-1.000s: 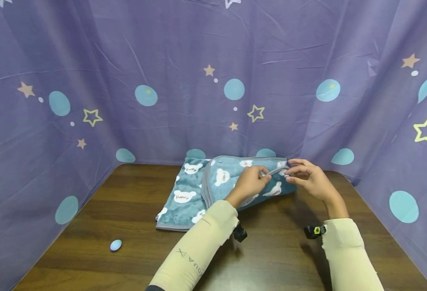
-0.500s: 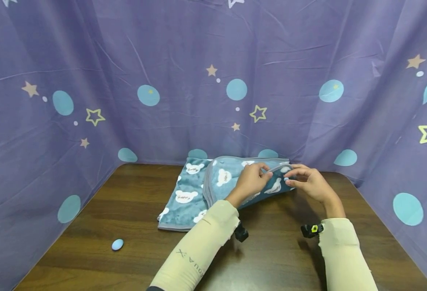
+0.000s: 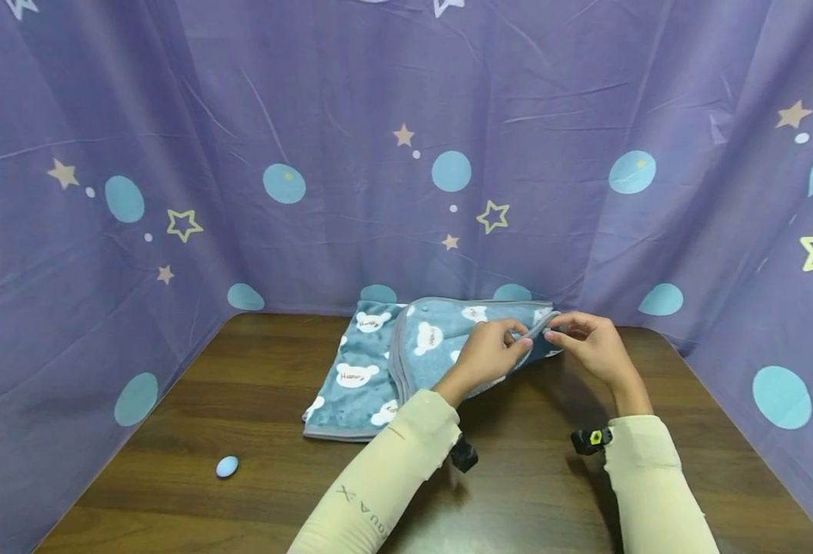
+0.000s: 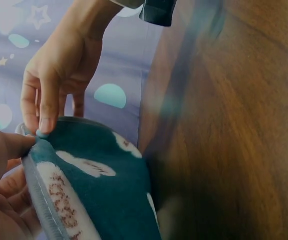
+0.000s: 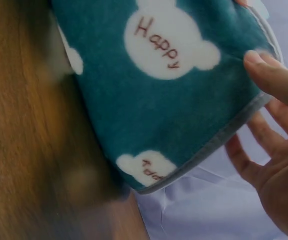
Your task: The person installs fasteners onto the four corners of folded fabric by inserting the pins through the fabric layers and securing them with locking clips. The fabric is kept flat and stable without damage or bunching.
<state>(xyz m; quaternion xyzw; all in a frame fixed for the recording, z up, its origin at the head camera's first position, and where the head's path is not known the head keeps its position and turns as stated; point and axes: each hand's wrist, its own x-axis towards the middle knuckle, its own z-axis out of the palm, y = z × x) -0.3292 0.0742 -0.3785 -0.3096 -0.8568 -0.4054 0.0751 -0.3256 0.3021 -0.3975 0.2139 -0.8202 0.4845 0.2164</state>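
A teal fleece blanket (image 3: 354,346) with white bear-head prints and grey edging lies folded at the back of the table. Its right part is lifted along the near edge. My left hand (image 3: 492,350) pinches the grey edging between thumb and fingers. Close beside it, my right hand (image 3: 589,342) pinches the same edge near the corner. In the left wrist view, the right hand (image 4: 63,65) comes down from above and its fingertips meet the cloth right by the left thumb. The right wrist view shows the thumb on the printed side of the blanket (image 5: 159,105), other fingers behind the edge.
A small pale-blue oval object (image 3: 227,466) lies on the brown wooden table (image 3: 171,408), left of the blanket. Purple curtains (image 3: 351,115) with stars and dots enclose the back and both sides. Black wrist cameras (image 3: 464,454) hang below the forearms.
My left hand has moved slightly right and down, so the stretch of edging between the hands is shorter. The right hand's fingers have drawn together on the edge. The pale-blue oval stays put.
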